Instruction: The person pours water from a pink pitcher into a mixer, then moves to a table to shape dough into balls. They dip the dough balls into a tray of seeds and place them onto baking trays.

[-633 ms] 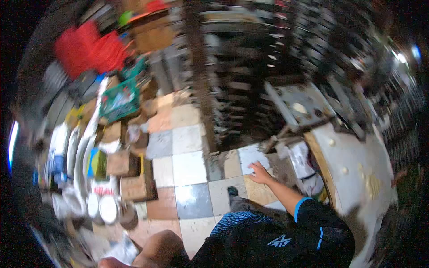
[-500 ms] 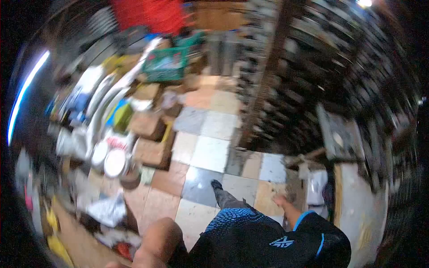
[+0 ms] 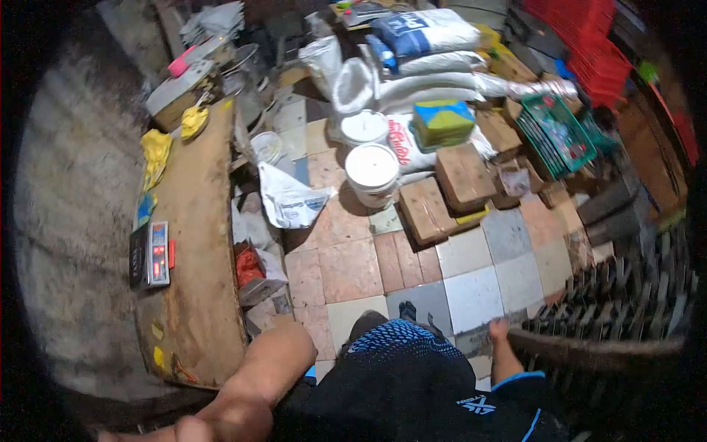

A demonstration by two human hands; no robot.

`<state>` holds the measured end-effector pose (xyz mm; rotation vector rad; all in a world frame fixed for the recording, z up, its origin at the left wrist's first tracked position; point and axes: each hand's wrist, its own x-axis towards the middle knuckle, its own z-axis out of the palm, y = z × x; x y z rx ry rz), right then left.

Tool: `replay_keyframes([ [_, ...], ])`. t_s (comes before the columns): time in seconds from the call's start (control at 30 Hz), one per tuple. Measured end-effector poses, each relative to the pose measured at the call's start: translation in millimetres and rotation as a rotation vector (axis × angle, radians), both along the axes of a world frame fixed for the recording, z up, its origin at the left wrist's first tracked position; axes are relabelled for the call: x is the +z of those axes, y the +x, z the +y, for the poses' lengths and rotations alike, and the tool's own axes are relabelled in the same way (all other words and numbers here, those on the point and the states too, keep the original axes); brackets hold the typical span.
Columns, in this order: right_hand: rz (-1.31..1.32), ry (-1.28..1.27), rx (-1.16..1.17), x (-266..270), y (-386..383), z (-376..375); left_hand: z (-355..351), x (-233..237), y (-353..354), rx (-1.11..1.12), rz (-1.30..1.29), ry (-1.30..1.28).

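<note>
My left arm is bent in the lower left, beside the near end of the wooden table. My left hand is cut off by the bottom edge, so its fingers are mostly hidden and I cannot tell what it holds. On the other side, my right hand hangs low over the tiled floor near the dark slatted rack, small in view, with nothing visible in it and its fingers loosely apart. A dark shoe shows on the tiles ahead of my black shirt.
The wooden table at left bears a digital scale and yellow cloths. White buckets, cardboard boxes, stacked sacks and a green crate stand ahead. A dark slatted rack is at right.
My view has swung left, bringing the table and scale into sight and shifting the sacks, buckets and crate rightward. My left arm stays bent; my right hand stays low at my side.
</note>
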<state>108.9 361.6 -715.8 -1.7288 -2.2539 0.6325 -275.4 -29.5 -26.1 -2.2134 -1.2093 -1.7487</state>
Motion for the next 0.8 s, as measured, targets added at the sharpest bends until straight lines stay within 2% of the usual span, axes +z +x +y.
replay_keyframes([
  [0.03,-0.216,0.024,0.166,2,-54,52,2,6,-14,0.143,0.053,-0.123],
  [0.07,0.028,-0.038,0.189,64,-133,74,5,0,-28,0.189,0.044,-0.119],
  [0.13,0.141,0.151,0.355,74,-260,134,14,-20,-55,-0.107,-0.267,0.184],
  [0.17,0.223,0.116,0.422,121,-328,133,-19,9,-53,-0.155,-0.852,-0.264],
  [0.2,0.349,0.013,0.435,159,-389,121,-27,0,-71,-0.127,-0.863,-0.243],
  [0.23,0.338,0.142,0.515,171,-442,123,-33,-14,-92,-0.114,-0.591,-0.127],
  [0.27,0.478,0.106,0.625,170,-491,125,-35,-27,-112,-0.099,-0.310,-0.019],
  [0.3,0.532,-0.020,0.656,183,-535,112,-29,-33,-128,-0.056,-0.397,0.149],
  [0.33,0.581,-0.153,0.688,196,-576,94,-23,-45,-153,-0.036,-0.385,0.160],
  [0.37,0.549,-0.114,0.737,191,-609,78,1,-47,-191,-0.166,-0.327,0.334],
  [0.4,0.511,-0.078,0.780,182,-633,62,9,-47,-224,-0.299,-0.270,0.504],
  [0.43,0.438,0.008,0.854,175,-650,48,-27,-55,-229,-0.114,-0.341,0.455],
  [0.47,0.302,-0.073,0.811,163,-664,34,-34,-50,-249,-0.097,-0.345,0.471],
  [0.5,0.408,-0.226,0.836,134,-676,25,-41,-41,-266,0.060,-0.344,0.353],
  [0.53,0.169,-0.281,0.812,112,-679,25,-48,-35,-283,0.218,-0.341,0.229],
  [0.57,0.216,-0.281,0.916,93,-680,19,-56,-34,-300,0.240,-0.336,0.236],
  [0.6,0.051,-0.035,1.023,34,-675,37,-66,-33,-317,0.147,-0.403,0.237],
  [0.63,-0.015,-0.216,1.024,27,-670,41,-72,-33,-334,0.045,-0.474,0.231],
  [0.67,-0.085,-0.401,1.008,26,-668,41,-74,-37,-352,0.046,-0.477,0.227],
  [0.73,-0.256,-0.793,0.530,37,-666,36,-77,-57,-393,0.195,-0.187,0.414],
  [0.8,-0.291,-0.834,0.469,60,-680,46,-75,-68,-439,0.207,-0.163,0.440],
])
